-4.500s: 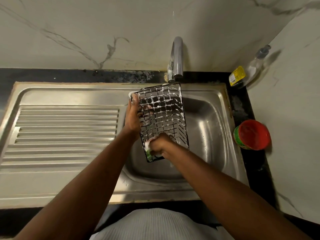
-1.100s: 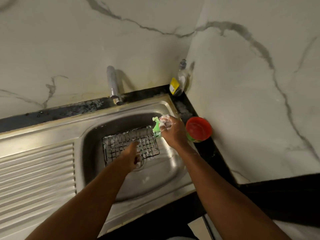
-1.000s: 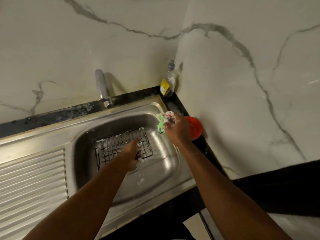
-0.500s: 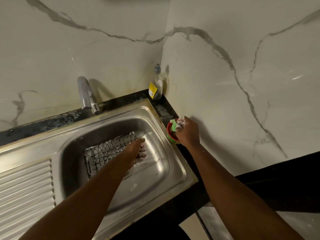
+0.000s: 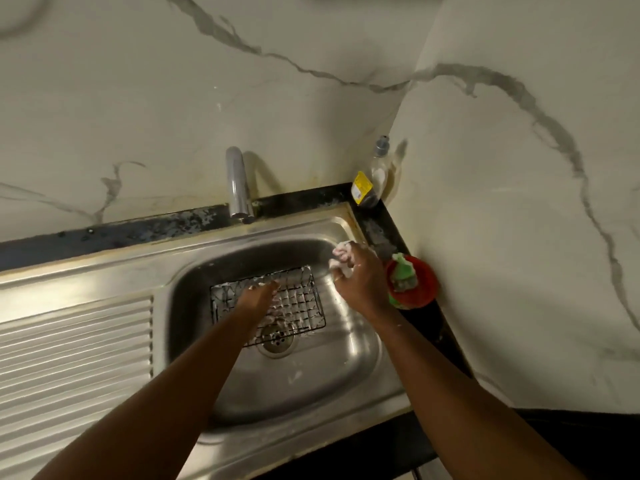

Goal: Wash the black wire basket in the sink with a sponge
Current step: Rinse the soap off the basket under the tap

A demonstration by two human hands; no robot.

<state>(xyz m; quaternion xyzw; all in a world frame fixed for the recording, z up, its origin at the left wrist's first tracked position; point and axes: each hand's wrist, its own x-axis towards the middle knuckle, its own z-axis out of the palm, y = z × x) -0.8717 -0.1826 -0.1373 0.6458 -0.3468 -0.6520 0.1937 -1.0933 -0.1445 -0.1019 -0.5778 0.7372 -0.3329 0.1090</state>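
Observation:
The black wire basket (image 5: 306, 308) lies flat on the floor of the steel sink (image 5: 194, 261), streaked with white foam. My left hand (image 5: 259, 299) is stretched over the basket with its fingers straight and soapy, touching the wires. My right hand (image 5: 356, 282) hovers over the sink's right rim, its fingers loosely curled and covered in foam, holding nothing. The green sponge (image 5: 401, 271) sits in a red tub (image 5: 424, 285) on the black counter just right of that hand.
The chrome faucet (image 5: 237, 185) stands behind the sink and no water is running. A dish soap bottle (image 5: 372, 178) leans in the back corner. The ribbed drainboard (image 5: 69, 358) fills the left side. The drain (image 5: 277, 342) lies partly under the basket's near edge. Marble walls close off the back and right.
My right hand has put the sponge into the red tub and drawn back over the sink rim. My left hand has laid the basket flat and stayed on it.

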